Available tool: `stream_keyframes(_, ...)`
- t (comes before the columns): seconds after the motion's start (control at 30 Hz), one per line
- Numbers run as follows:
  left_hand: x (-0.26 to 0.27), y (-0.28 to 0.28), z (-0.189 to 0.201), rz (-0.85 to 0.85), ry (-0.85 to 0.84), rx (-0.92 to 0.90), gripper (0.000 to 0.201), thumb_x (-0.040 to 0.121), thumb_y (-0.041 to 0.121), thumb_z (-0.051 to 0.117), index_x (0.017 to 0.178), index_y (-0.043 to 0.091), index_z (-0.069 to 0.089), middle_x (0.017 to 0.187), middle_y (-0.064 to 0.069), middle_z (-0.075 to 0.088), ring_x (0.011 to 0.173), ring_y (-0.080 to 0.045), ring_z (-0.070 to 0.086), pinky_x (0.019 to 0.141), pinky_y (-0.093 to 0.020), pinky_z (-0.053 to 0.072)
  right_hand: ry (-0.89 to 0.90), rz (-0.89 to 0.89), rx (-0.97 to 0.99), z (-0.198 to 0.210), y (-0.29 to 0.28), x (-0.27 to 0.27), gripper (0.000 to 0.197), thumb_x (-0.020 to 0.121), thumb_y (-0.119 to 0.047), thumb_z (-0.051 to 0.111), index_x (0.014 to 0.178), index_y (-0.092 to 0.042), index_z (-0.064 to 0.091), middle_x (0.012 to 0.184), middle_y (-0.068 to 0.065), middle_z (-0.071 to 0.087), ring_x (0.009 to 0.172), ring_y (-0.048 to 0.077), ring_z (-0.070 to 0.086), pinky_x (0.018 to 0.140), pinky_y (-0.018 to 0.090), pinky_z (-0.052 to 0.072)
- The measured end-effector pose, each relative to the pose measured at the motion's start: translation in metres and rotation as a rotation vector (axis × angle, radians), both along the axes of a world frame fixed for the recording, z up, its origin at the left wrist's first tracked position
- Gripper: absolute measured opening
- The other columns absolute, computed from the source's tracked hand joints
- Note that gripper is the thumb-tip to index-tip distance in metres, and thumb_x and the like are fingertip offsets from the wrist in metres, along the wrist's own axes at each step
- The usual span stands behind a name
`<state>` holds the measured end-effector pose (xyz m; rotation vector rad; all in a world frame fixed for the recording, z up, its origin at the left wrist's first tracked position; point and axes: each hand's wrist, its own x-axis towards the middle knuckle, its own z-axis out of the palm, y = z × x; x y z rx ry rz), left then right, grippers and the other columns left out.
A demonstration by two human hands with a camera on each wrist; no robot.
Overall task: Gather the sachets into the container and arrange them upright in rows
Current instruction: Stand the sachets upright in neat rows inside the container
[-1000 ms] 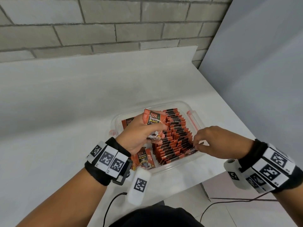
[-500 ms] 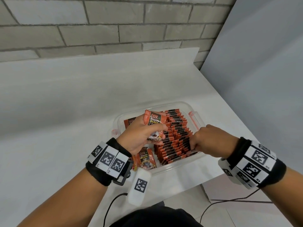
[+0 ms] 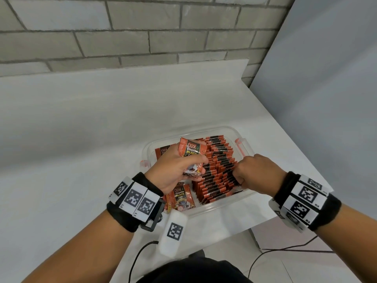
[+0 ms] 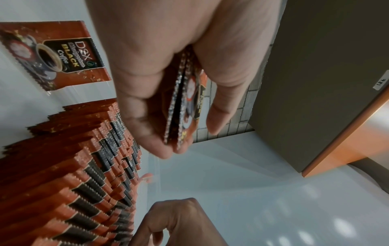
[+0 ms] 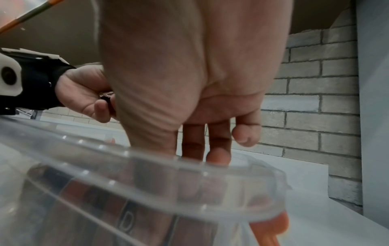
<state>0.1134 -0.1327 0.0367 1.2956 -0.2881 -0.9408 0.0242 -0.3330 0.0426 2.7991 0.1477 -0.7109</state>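
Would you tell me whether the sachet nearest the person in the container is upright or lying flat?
Lying flat: the sachet shows its printed face upward on the container floor.

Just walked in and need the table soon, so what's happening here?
A person is packing orange-and-black coffee sachets upright into a clear plastic container. The left hand holds a few sachets above it; the right hand reaches into the standing rows. One loose sachet lies flat inside.

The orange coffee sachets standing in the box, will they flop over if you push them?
Probably. The orange coffee sachets look thin and flat, and already lean. Packed tight in the clear plastic container, they likely prop each other. The left hand holds a few easily, so probably light.
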Motion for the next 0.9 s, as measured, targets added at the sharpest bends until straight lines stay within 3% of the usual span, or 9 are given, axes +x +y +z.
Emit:
stream_keyframes(0.1, 0.0, 0.0, 0.0, -0.001, 0.004, 0.0, 0.025, 0.085, 0.008, 0.064, 0.107, 0.02, 0.062, 0.09, -0.009, 0.067, 0.068, -0.014, 0.065, 0.063, -0.03, 0.057, 0.03, 0.016, -0.025, 0.002, 0.003, 0.003, 0.011, 0.093, -0.015, 0.052, 0.093, -0.016, 0.062, 0.082, -0.003, 0.054, 0.072, 0.018, 0.048, 0.073, 0.025, 0.031)
stream_keyframes(0.33, 0.0, 0.0, 0.0, 0.017, 0.018, 0.0, 0.025, 0.087, 0.01, 0.062, 0.11, 0.02, 0.061, 0.087, -0.006, 0.068, 0.07, -0.016, 0.065, 0.063, -0.031, 0.057, 0.047, 0.017, -0.004, 0.001, 0.004, 0.004, 0.012, 0.092, -0.016, 0.052, 0.095, -0.013, 0.063, 0.086, 0.002, 0.06, 0.071, 0.019, 0.05, 0.071, 0.025, 0.036)
stream_keyframes(0.5, 0.002, -0.002, -0.001, 0.095, 0.107, -0.013, 0.02, 0.091, 0.008, 0.056, 0.111, 0.009, 0.06, 0.089, -0.013, 0.067, 0.067, -0.019, 0.066, 0.062, -0.033, 0.057, 0.08, -0.074, 0.109, 0.002, -0.005, 0.004, 0.01, 0.089, -0.02, 0.057, 0.088, -0.017, 0.067, 0.08, -0.003, 0.057, 0.076, 0.021, 0.061, 0.061, 0.024, 0.041)
stream_keyframes(0.7, 0.003, -0.003, -0.001, 0.135, 0.23, -0.053, 0.023, 0.094, 0.006, 0.042, 0.114, 0.001, 0.053, 0.088, -0.018, 0.067, 0.071, -0.025, 0.068, 0.066, -0.038, 0.058, 0.027, -0.085, 0.119, -0.004, -0.004, 0.002, 0.014, 0.089, -0.018, 0.051, 0.079, -0.017, 0.06, 0.075, 0.0, 0.053, 0.066, 0.02, 0.052, 0.048, 0.019, 0.03)
stream_keyframes(0.8, 0.002, -0.004, -0.002, 0.124, 0.192, -0.029, 0.016, 0.094, 0.004, 0.049, 0.109, 0.006, 0.056, 0.101, -0.018, 0.069, 0.084, -0.027, 0.068, 0.072, -0.04, 0.058, 0.02, -0.117, 0.197, -0.001, -0.008, 0.002, 0.013, 0.088, -0.022, 0.057, 0.075, -0.02, 0.059, 0.072, -0.005, 0.055, 0.062, 0.013, 0.051, 0.051, 0.018, 0.032)
stream_keyframes(0.9, 0.001, -0.004, -0.002, 0.08, 0.128, -0.018, 0.015, 0.092, 0.004, 0.055, 0.104, 0.011, 0.06, 0.095, -0.011, 0.072, 0.083, -0.023, 0.07, 0.069, -0.036, 0.06, -0.132, -0.2, 0.437, 0.011, -0.009, 0.004, 0.01, 0.086, -0.031, 0.066, 0.08, -0.025, 0.061, 0.078, -0.008, 0.062, 0.068, 0.003, 0.056, 0.062, 0.016, 0.042)
